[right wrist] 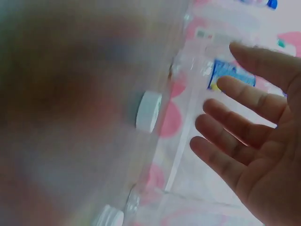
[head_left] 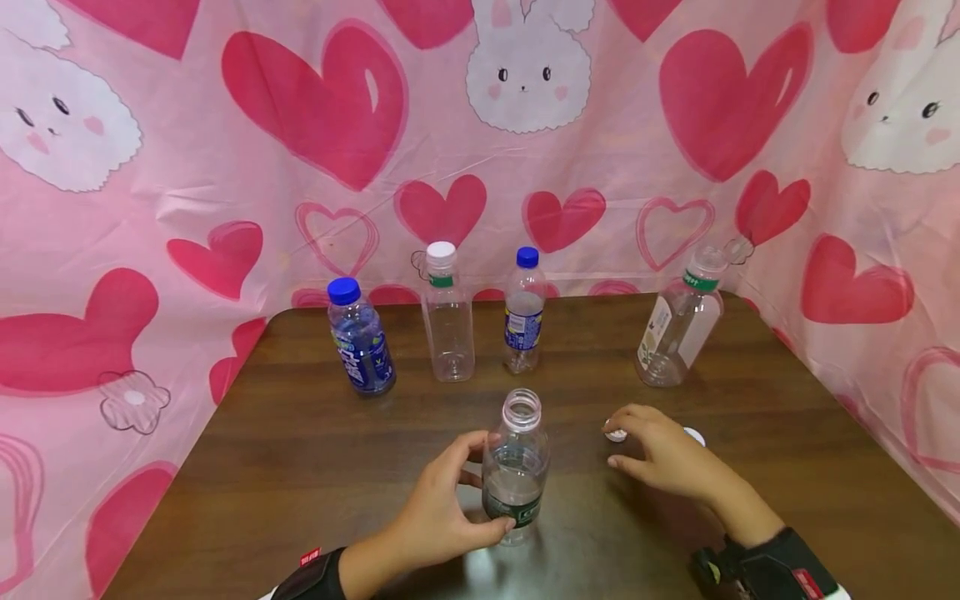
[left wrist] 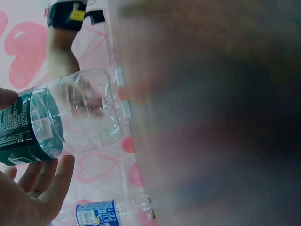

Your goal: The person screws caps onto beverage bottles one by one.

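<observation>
A clear plastic bottle with a dark green label stands upright and uncapped near the front middle of the table. My left hand holds it from the left, thumb in front on the label and fingers round the side. In the left wrist view the bottle shows its green label between thumb and fingers. Over the table to the right, my right hand has its fingers spread and holds nothing. A small white cap lies by its fingertips; another white cap is partly hidden behind the hand.
Along the back of the brown table stand a blue-capped bottle with a blue label, a clear white-capped bottle, a smaller blue-capped bottle and, at right, a tilted-looking uncapped bottle. A pink heart-patterned cloth hangs behind.
</observation>
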Available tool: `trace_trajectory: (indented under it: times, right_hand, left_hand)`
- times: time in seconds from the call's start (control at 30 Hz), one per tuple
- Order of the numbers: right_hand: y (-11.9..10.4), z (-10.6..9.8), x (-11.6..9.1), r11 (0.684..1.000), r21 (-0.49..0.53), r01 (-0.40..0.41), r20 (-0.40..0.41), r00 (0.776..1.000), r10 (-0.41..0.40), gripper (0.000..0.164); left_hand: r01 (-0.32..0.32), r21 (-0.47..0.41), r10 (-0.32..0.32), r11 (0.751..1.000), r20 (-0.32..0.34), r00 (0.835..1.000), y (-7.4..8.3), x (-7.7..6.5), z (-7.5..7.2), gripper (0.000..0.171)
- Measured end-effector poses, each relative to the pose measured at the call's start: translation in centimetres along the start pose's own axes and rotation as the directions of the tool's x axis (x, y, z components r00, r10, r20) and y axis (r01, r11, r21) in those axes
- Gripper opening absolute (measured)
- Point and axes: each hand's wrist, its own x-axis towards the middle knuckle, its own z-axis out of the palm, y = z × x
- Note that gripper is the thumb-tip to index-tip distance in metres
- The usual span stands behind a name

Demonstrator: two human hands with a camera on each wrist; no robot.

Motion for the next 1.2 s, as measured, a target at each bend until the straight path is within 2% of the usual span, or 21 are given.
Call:
trace_trajectory:
  times: [0.17, 0.37, 0.53, 0.9, 1.07, 1.2]
  right_hand:
    - [2.5, 0.2, 2.0, 0.999, -0.019, -0.040, 0.010, 0.999, 0.040, 0.026]
    - [4.1, 1.6, 2.8, 1.000, -0.010, -0.013, 0.086, 0.996, 0.014, 0.025]
    - [4.2, 2.3, 2.7, 0.999, -0.033, -0.015, 0.136, 0.991, 0.020, 0.021]
    - [3.9, 2.4, 2.8, 0.998, -0.063, 0.030, 0.141, 0.990, -0.021, 0.018]
    - [3.2, 0.9, 3.6, 0.998, -0.033, 0.051, 0.094, 0.994, -0.047, 0.017]
    - [0.8, -2.6, 4.9, 0.992, 0.097, 0.079, 0.034, 0.996, -0.082, 0.020]
  left_hand:
    - [0.018, -0.010, -0.018, 1.000, 0.004, 1.000, 0.1, -0.2, 0.0, 0.080]
    - [0.012, -0.016, -0.012, 1.000, -0.002, 1.000, 0.0, -0.5, 0.2, 0.079]
    - [0.010, -0.024, -0.010, 1.000, -0.002, 1.000, 0.0, -0.6, 0.3, 0.078]
    - [-0.026, -0.007, 0.026, 1.000, -0.019, 0.999, 0.0, -0.7, 0.5, 0.079]
    - [-0.036, 0.001, 0.037, 0.999, -0.023, 0.999, 0.1, -0.5, 0.4, 0.080]
    - [-0.020, -0.005, 0.019, 1.000, -0.021, 1.000, 0.1, -0.3, 0.3, 0.080]
